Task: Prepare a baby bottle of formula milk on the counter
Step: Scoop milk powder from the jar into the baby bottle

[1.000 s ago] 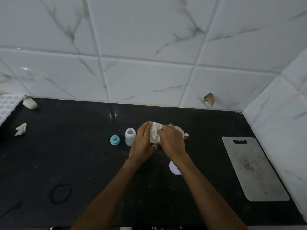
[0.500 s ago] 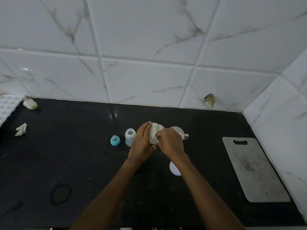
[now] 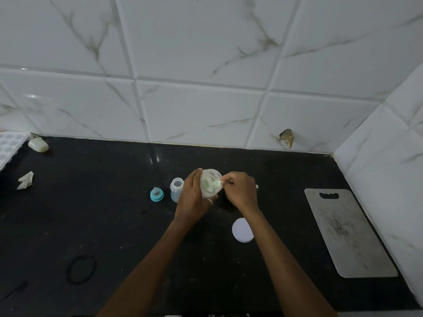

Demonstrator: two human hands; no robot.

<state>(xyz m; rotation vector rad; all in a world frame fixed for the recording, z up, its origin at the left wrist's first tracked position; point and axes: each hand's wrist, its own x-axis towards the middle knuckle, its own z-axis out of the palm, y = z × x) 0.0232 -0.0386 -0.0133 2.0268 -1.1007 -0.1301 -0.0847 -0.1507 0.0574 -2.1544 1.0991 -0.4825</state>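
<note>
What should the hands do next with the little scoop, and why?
Probably lift the scoop out of the tub and carry it over to the bottle. The right hand pinches the scoop's handle inside the tilted tub, which the left hand holds, and the bottle stands open beside it, its teat off.

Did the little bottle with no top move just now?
No. The little bottle stands open on the counter, same gap from the blue teat ring on its left as before.
</note>
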